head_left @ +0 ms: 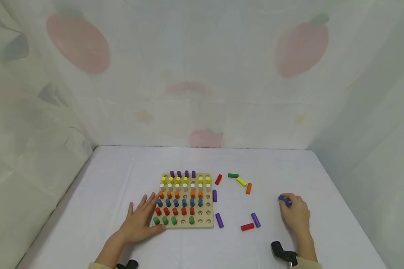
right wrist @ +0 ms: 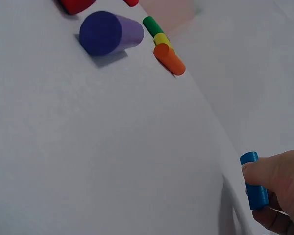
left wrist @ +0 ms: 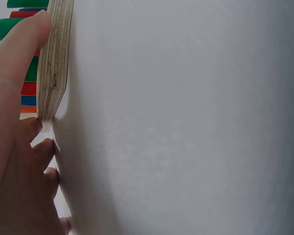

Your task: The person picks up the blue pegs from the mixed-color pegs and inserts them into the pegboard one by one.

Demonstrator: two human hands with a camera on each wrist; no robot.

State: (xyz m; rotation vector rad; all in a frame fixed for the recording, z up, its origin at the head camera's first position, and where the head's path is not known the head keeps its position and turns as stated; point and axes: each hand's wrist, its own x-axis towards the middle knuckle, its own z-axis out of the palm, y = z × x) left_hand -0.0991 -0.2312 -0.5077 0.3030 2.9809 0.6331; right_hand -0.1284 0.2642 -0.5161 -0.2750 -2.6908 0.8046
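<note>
A wooden pegboard (head_left: 203, 224) lies on the table with rows of purple, yellow, white, orange, blue, red and green pegs upright in its holes. Some holes at its right side hold no peg. My left hand (head_left: 138, 224) rests against the board's left front corner, fingers spread; in the left wrist view the thumb (left wrist: 27, 36) touches the board's edge beside a green peg. Over to the right, my right hand (head_left: 295, 213) pinches a blue peg (head_left: 284, 201) between thumb and fingers. The right wrist view shows that blue peg (right wrist: 255, 181) apart from the others.
Loose pegs lie right of the board: red (head_left: 218, 179), green (head_left: 233, 175), yellow (head_left: 241, 181), orange (head_left: 248, 188), purple (head_left: 214, 195), another purple (head_left: 219, 220), a red (head_left: 247, 226) and a purple (head_left: 255, 220) touching. A fabric curtain (head_left: 188, 112) hangs behind the table.
</note>
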